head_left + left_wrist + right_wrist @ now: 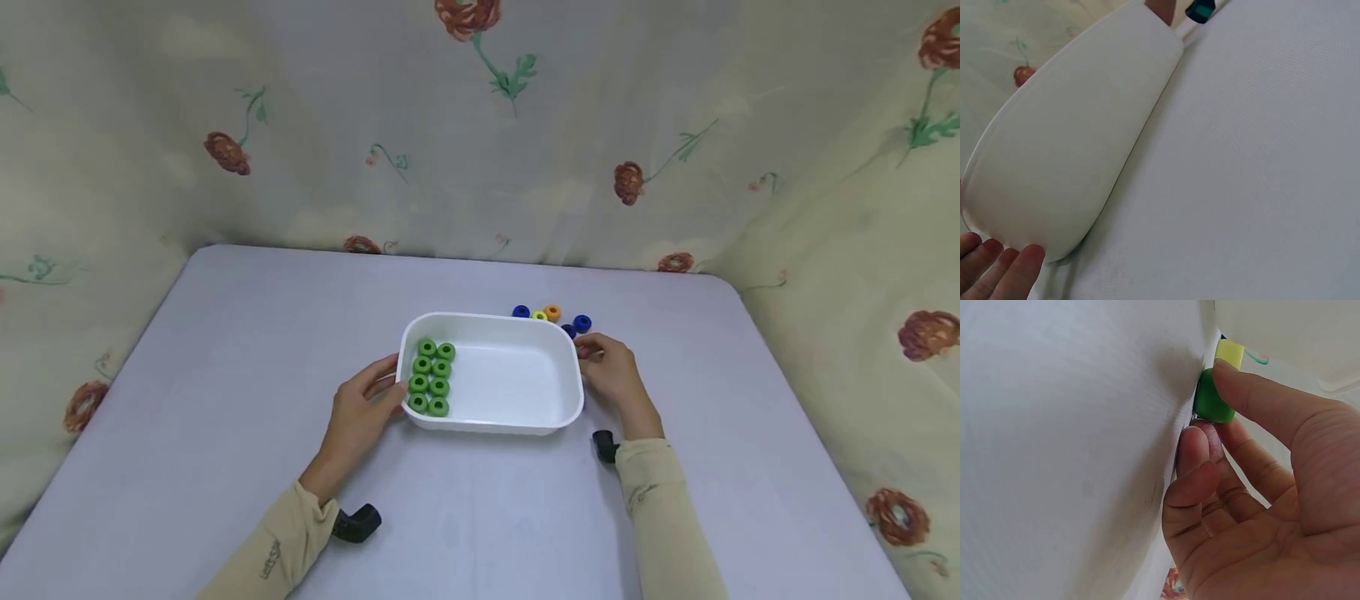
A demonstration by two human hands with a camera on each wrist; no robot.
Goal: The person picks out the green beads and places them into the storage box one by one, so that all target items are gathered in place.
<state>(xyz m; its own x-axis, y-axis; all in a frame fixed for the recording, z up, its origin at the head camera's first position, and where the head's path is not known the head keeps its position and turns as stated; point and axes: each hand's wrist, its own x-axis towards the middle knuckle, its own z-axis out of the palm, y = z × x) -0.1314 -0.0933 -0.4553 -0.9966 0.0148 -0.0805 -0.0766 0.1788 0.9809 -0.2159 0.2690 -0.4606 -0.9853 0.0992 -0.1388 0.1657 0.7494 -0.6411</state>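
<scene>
Your right hand [1254, 487] pinched a green ring [1211, 400] between thumb and fingertips, right against the outer wall of the white tray [495, 421], at the tray's end nearest that hand. Your left hand [363, 408] rested with relaxed, nearly straight fingers against the opposite end wall, steadying it without curling round anything; the left wrist view showed only the fingertips [1013, 269] touching the tray's side. Inside the tray, at the end next to your left hand, eight green rings [432, 377] lay flat in two neat columns, touching one another, while the rest of the tray floor towards your right hand was bare. Just beyond your right hand, on the bench, sat a small cluster of loose rings: a blue ring [521, 312], a yellow ring [539, 316], an orange ring [552, 312] and another blue one [582, 323]. Judging from this, the green ones were mostly sorted in, with the one in your fingers not yet placed and the other colours untouched outside. The bench [225, 350] was covered in a plain pale lavender surface, and a cream curtain with red flowers [630, 179] closed it in behind and on both sides of you.
</scene>
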